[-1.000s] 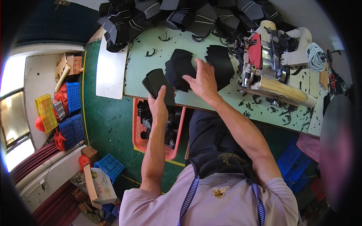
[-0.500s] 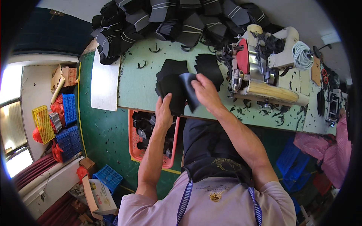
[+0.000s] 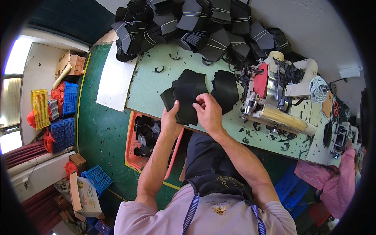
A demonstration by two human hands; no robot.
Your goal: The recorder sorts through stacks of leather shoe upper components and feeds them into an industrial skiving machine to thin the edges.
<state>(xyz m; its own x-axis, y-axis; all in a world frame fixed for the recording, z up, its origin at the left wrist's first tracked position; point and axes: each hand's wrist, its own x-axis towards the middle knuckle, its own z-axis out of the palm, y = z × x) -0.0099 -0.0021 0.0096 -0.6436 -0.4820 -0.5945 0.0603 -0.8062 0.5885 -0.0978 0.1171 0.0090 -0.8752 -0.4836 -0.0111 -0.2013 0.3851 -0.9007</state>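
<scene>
The left hand holds thin black pieces over a light green table. The right hand is beside them, fingers bent. Tied black bundles lie behind.

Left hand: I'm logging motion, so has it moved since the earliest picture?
Yes. Judged against the cream machine on the table, the left hand has shifted slightly right, closer to it.

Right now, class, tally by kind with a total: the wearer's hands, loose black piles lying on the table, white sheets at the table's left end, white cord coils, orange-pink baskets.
Left hand and right hand: 2
Left black pile and right black pile: 2
White sheet: 1
White cord coil: 1
Orange-pink basket: 1
Total: 7
</scene>
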